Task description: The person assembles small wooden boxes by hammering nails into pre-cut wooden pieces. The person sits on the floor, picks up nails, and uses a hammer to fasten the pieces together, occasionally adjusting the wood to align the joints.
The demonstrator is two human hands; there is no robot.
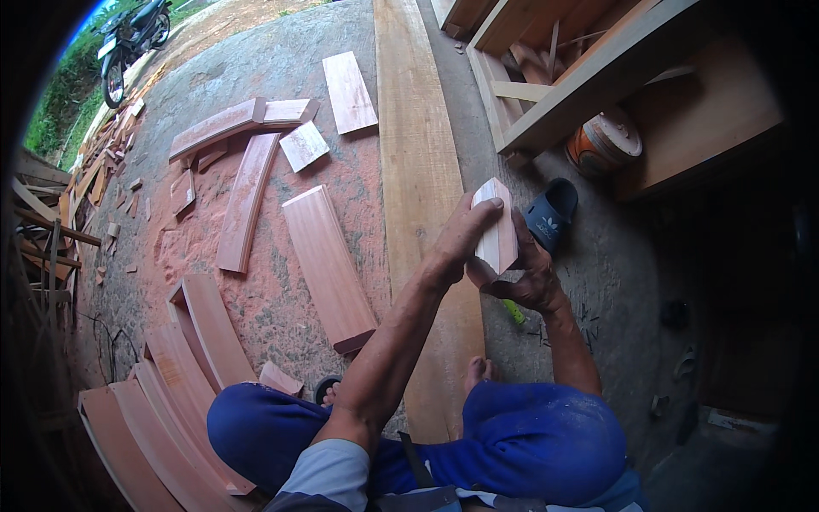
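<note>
A short block of pale pinkish wood (496, 230) is held up between both my hands, above a long flat plank (420, 154) on the floor. My left hand (465, 235) grips its left side, with the thumb laid across the top face. On the other side my right hand (535, 277) wraps round the lower right edge; some of its fingers are hidden behind the wood. Left of the plank lies a wide reddish board (328, 260), apart from my hands.
Cut wood pieces (247, 200) lie on the sawdust-covered floor. Several long boards (162, 418) are stacked by my left knee. A blue slide sandal (552, 213), a bucket (607, 141) and a wooden frame (589, 72) are at the right. A motorbike (128, 47) stands far left.
</note>
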